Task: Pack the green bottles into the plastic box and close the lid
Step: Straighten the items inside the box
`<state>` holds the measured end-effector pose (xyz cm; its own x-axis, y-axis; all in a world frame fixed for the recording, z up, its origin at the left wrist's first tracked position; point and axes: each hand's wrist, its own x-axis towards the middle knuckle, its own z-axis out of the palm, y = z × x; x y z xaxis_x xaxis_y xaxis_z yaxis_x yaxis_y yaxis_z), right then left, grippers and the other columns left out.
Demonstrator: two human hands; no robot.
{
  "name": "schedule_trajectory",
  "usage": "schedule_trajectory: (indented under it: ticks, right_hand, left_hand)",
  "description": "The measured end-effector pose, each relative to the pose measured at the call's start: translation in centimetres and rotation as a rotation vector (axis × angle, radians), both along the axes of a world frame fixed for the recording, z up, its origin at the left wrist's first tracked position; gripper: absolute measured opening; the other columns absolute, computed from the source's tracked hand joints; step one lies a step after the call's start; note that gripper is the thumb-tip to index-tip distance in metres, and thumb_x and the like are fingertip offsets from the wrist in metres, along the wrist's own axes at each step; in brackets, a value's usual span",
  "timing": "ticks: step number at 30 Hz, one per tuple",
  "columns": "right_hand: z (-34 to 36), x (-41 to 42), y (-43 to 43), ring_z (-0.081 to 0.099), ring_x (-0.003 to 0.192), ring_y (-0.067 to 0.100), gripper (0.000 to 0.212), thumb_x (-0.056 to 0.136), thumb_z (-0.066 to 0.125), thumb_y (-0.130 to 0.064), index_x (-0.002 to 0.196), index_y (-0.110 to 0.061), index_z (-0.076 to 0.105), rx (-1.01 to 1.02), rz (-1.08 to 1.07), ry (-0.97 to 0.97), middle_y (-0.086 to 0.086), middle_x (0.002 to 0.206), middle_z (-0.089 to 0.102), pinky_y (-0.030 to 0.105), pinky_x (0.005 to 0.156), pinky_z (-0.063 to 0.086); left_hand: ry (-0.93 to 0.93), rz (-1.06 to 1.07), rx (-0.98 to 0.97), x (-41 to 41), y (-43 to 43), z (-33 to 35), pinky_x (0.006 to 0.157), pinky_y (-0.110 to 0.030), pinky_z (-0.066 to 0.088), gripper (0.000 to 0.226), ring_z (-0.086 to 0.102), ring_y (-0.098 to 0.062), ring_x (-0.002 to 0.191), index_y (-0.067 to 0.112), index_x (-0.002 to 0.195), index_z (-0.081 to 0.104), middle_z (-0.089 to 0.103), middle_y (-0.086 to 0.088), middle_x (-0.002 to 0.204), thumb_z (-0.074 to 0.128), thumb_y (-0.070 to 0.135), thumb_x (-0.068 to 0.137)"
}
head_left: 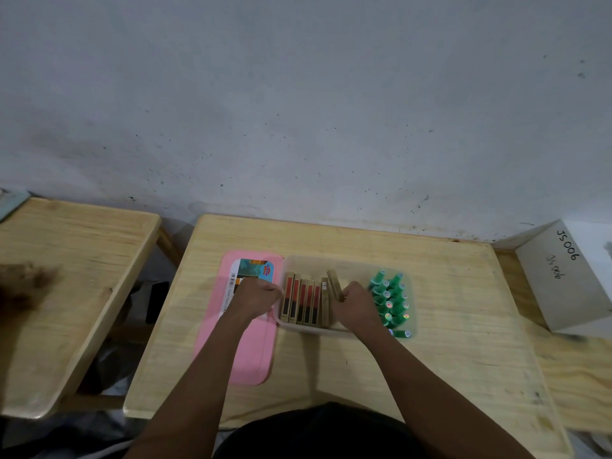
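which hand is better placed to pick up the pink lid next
Left. The left hand is curled right above the pink lid, beside the plastic box and its left wall. The right hand is inside the box holding a tilted brown carton, farther from the lid.

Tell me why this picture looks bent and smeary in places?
Head view: the wide lens bows the table edges; a dark shape at the left edge is motion-blurred; the light is dim, shadows soft; small glints sit on the green bottles' caps.
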<state>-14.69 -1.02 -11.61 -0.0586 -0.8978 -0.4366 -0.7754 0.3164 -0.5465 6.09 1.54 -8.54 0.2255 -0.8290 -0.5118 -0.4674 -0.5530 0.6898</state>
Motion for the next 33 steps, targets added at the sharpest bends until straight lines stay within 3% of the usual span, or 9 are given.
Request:
schedule_trajectory:
  ticks: [4, 7, 10, 12, 14, 21, 26, 29, 33]
  right_hand:
    - [0.5, 0.3, 0.5, 0.061, 0.067, 0.019, 0.015, 0.086, 0.065, -0.025, 0.082, -0.011, 0.06, -0.054, -0.027, -0.096, 0.005, 0.074, 0.066, 0.029, 0.055, 0.044]
    - [0.4, 0.3, 0.2, 0.061, 0.056, 0.019, 0.035, 0.09, 0.057, -0.024, 0.06, -0.007, 0.063, 0.01, -0.042, -0.249, 0.01, 0.06, 0.065, 0.035, 0.063, 0.051]
    - [0.3, 0.4, 0.2, 0.074, 0.073, 0.02, 0.038, 0.094, 0.046, -0.02, 0.072, 0.006, 0.064, 0.122, -0.084, -0.413, 0.022, 0.08, 0.072, 0.051, 0.081, 0.058]
    - [0.8, 0.6, 0.4, 0.073, 0.083, 0.024, 0.035, 0.099, 0.04, -0.015, 0.077, -0.007, 0.067, 0.162, -0.125, -0.474, 0.015, 0.087, 0.073, 0.049, 0.084, 0.056]
    - [1.2, 0.7, 0.5, 0.071, 0.079, 0.024, 0.035, 0.099, 0.037, -0.011, 0.079, -0.014, 0.066, 0.179, -0.157, -0.51, 0.012, 0.086, 0.072, 0.044, 0.08, 0.057]
    - [1.6, 1.0, 0.3, 0.061, 0.066, 0.02, 0.036, 0.101, 0.033, -0.004, 0.085, -0.005, 0.065, 0.292, -0.271, -0.658, 0.013, 0.075, 0.065, 0.033, 0.063, 0.055]
    - [1.3, 1.0, -0.1, 0.044, 0.053, 0.011, 0.032, 0.099, 0.028, -0.003, 0.109, -0.003, 0.058, 0.344, -0.325, -0.796, 0.006, 0.071, 0.054, 0.021, 0.041, 0.032]
    - [0.9, 1.0, -0.1, 0.039, 0.049, 0.009, 0.023, 0.103, 0.041, -0.018, 0.1, -0.003, 0.058, 0.321, -0.351, -0.819, 0.005, 0.069, 0.05, 0.019, 0.038, 0.027]
    - [0.8, 1.0, 0.2, 0.046, 0.05, 0.012, 0.029, 0.096, 0.059, -0.029, 0.091, -0.001, 0.066, 0.268, -0.245, -0.719, 0.006, 0.064, 0.053, 0.023, 0.043, 0.034]
  left_hand:
    - [-0.002, 0.003, -0.005, 0.0, 0.1, 0.0, 0.076, -0.033, 0.052, 0.018, 0.067, -0.025, 0.09, 0.005, 0.099, 0.069, 0.066, -0.008, 0.096, 0.06, 0.016, 0.089]
    - [0.007, 0.005, -0.008, 0.0, 0.1, 0.0, 0.074, -0.033, 0.053, 0.015, 0.067, -0.026, 0.09, 0.006, 0.096, 0.069, 0.066, -0.009, 0.096, 0.06, 0.016, 0.088]
    - [0.004, 0.009, -0.008, 0.1, 0.1, -0.2, 0.078, -0.035, 0.055, 0.017, 0.066, -0.025, 0.092, 0.007, 0.097, 0.069, 0.065, -0.009, 0.099, 0.061, 0.018, 0.088]
    - [0.007, 0.014, -0.004, 0.1, 0.1, -0.2, 0.08, -0.036, 0.055, 0.018, 0.065, -0.025, 0.093, 0.007, 0.099, 0.069, 0.065, -0.008, 0.099, 0.061, 0.018, 0.088]
    - [0.015, 0.018, -0.006, 0.1, 0.1, -0.2, 0.08, -0.036, 0.055, 0.017, 0.065, -0.025, 0.093, 0.007, 0.099, 0.07, 0.065, -0.008, 0.099, 0.062, 0.017, 0.087]
    - [0.01, 0.02, -0.009, 0.0, 0.1, -0.1, 0.074, -0.032, 0.052, 0.021, 0.065, -0.026, 0.093, 0.005, 0.103, 0.069, 0.065, -0.01, 0.102, 0.061, 0.017, 0.088]
    - [0.003, 0.011, -0.009, 0.0, 0.1, -0.2, 0.08, -0.034, 0.053, 0.022, 0.065, -0.026, 0.095, 0.005, 0.105, 0.069, 0.064, -0.009, 0.104, 0.061, 0.018, 0.089]
    - [0.007, 0.019, -0.006, 0.1, 0.1, -0.2, 0.081, -0.035, 0.054, 0.021, 0.065, -0.026, 0.096, 0.006, 0.104, 0.069, 0.064, -0.01, 0.104, 0.061, 0.018, 0.089]
    - [0.002, 0.017, -0.01, 0.1, 0.1, -0.3, 0.08, -0.034, 0.054, 0.021, 0.065, -0.026, 0.096, 0.007, 0.103, 0.069, 0.064, -0.01, 0.105, 0.062, 0.019, 0.088]
